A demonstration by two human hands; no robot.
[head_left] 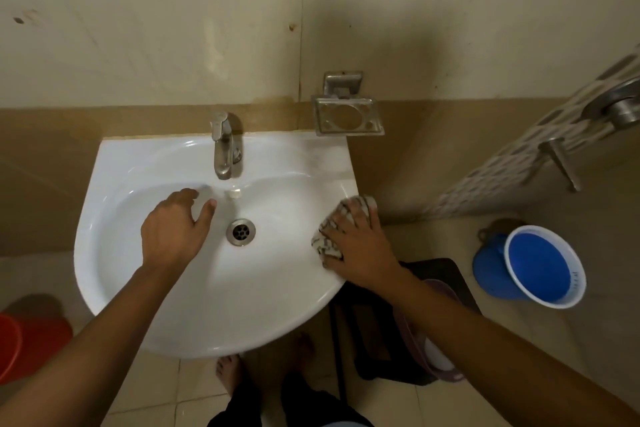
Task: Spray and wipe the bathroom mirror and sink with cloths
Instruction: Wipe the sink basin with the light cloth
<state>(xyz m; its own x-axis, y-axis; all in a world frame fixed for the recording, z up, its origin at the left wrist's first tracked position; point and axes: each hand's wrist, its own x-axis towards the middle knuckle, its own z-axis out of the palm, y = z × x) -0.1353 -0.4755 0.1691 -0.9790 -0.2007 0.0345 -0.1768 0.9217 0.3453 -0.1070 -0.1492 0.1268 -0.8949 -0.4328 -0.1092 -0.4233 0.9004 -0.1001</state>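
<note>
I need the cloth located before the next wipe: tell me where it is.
In the head view, the patterned cloth lies on the sink's right rim, pressed flat under the right hand, right of the drain.

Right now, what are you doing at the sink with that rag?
A person is wiping the white sink. The right hand presses a patterned cloth flat against the basin's right rim. The left hand reaches into the bowl with nothing in it, fingers near the back wall just left of the tap. No water is visibly running, and the drain is open. A blue bucket stands on the floor to the right.
</note>
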